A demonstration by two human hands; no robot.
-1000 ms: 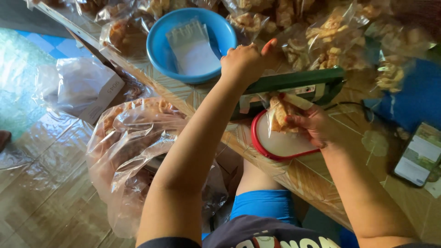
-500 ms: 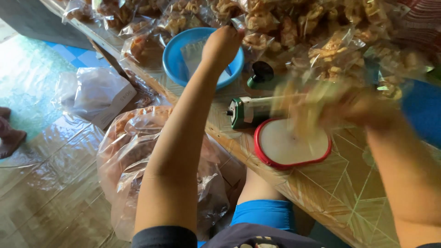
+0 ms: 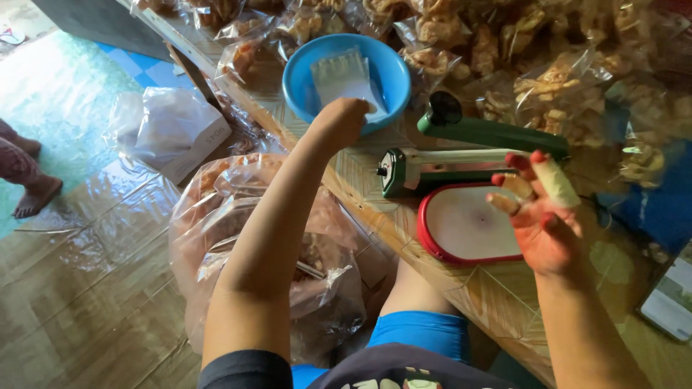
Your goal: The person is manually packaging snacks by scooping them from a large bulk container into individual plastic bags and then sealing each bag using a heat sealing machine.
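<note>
Here the left hand (image 3: 339, 121) reaches to the rim of the blue bowl (image 3: 303, 79), its grip curled at the stack of empty clear bags (image 3: 346, 75) inside, though whether it grasps one I cannot tell. The right hand (image 3: 540, 216) hovers released above the red-rimmed white lid (image 3: 461, 227), holding nothing. The green sealer (image 3: 468, 155) stands open and unloaded, many filled snack packets (image 3: 548, 79) are piled behind it, and a big clear sack of snacks (image 3: 209, 223) on the floor remains to be packed.

A big clear sack of crackers (image 3: 238, 230) sits beside a bagged white box (image 3: 184, 137).

Clear empty bags (image 3: 344, 75) stacked in blue bowl (image 3: 303, 79), tbl edge.
</note>
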